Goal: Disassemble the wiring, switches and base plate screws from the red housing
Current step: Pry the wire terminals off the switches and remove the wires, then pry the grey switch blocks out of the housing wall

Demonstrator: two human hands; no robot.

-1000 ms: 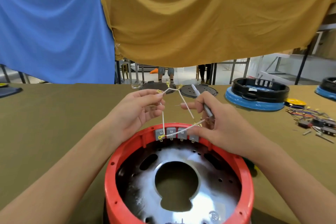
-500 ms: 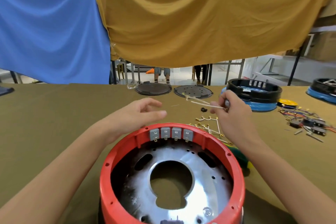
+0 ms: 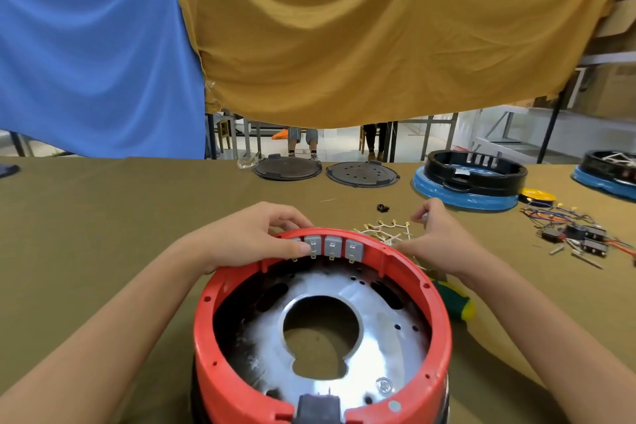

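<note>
The left hand (image 3: 254, 237) is laid over the far rim of the round red plastic housing (image 3: 321, 327), its fingers curled over the outer edge and its thumb pressed against the leftmost of the four grey rectangular switches (image 3: 332, 248) seated in a row inside that rim, so that the rim and that switch are grasped between them. The right hand (image 3: 444, 241) is held just behind the housing's right far edge, its fingers curled around a thin silvery tool (image 3: 424, 216) of which only the tip is seen; what kind of tool it is cannot be told. Beside this hand, a loose bundle of white wires with brass terminals (image 3: 385, 231) lies on the olive-brown cloth-covered table (image 3: 103, 217). The housing stands on the table directly in front of the person, open side up, with a shiny metal base plate with a large central hole (image 3: 330, 330) seen inside it. A green and yellow handle (image 3: 454, 299) is partly hidden behind the housing's right side. Farther right, a heap of coloured wires and black switches (image 3: 578, 231) is spread on the table.
</note>
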